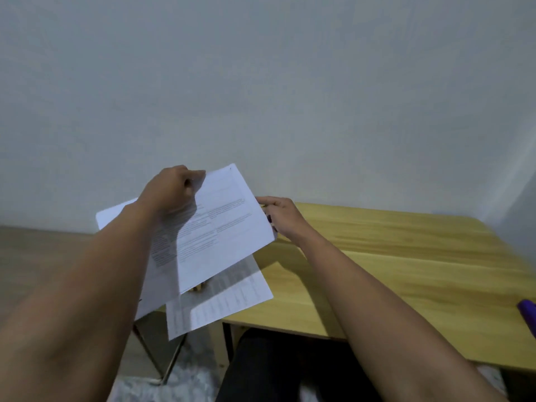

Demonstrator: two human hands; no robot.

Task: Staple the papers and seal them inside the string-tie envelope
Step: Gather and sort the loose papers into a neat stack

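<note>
A printed white sheet (pixel 223 227) is held up in the air above the left end of the wooden table (pixel 406 256). My left hand (pixel 171 190) pinches its top left corner. My right hand (pixel 282 217) holds its right edge with curled fingers. Another printed sheet (pixel 232 303) lies on the table below, hanging over the front edge. More white paper (pixel 116 216) shows behind my left forearm. A small tan thing (pixel 200 287) peeks out under the raised sheet; I cannot tell what it is. No envelope is in view.
A purple object (pixel 528 313) lies at the table's right edge, cut off by the frame. A pale wall rises behind the table. Metal legs (pixel 162 361) and a light rug show on the floor to the left. Dark-clothed knees sit under the table.
</note>
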